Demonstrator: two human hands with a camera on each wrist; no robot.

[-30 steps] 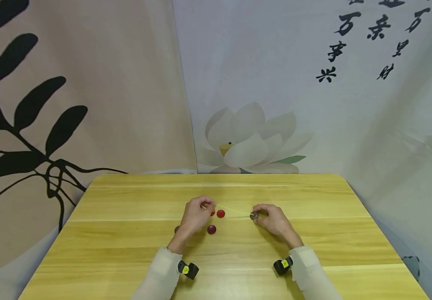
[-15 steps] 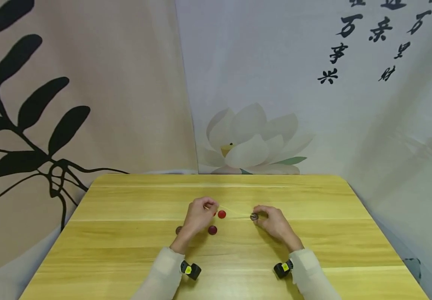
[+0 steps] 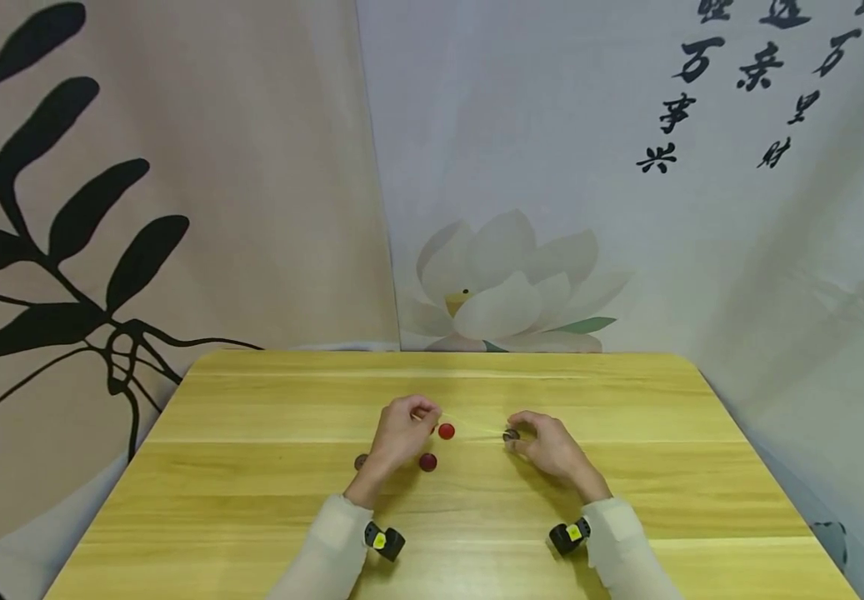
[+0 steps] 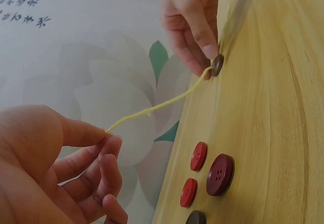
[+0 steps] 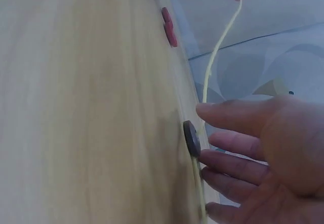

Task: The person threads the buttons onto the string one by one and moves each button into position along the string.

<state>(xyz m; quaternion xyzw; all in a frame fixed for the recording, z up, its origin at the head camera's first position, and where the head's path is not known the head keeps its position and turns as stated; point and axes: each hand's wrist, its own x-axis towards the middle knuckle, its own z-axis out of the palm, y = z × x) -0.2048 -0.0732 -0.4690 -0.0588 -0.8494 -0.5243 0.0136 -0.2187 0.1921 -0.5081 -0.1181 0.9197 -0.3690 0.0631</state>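
My left hand pinches the end of a yellow string between thumb and index finger. The string runs across to a dark brown button and passes through it, with more string trailing beyond. Around that button my right hand has its fingers loosely spread, fingertips right at its edge. The button stands on its side low over the table. Near the left hand lie two red buttons, a larger maroon button and another dark brown button, partly covered by the left wrist in the head view.
The wooden table fills the lower part of the head view. Behind its far edge hangs a cloth backdrop with printed leaves, a lotus and characters. Each wrist carries a small black camera.
The head view has shifted slightly. My right fingers have loosened a little around the button on the string. My left hand keeps its pinch on the string, and the loose buttons have stayed put.
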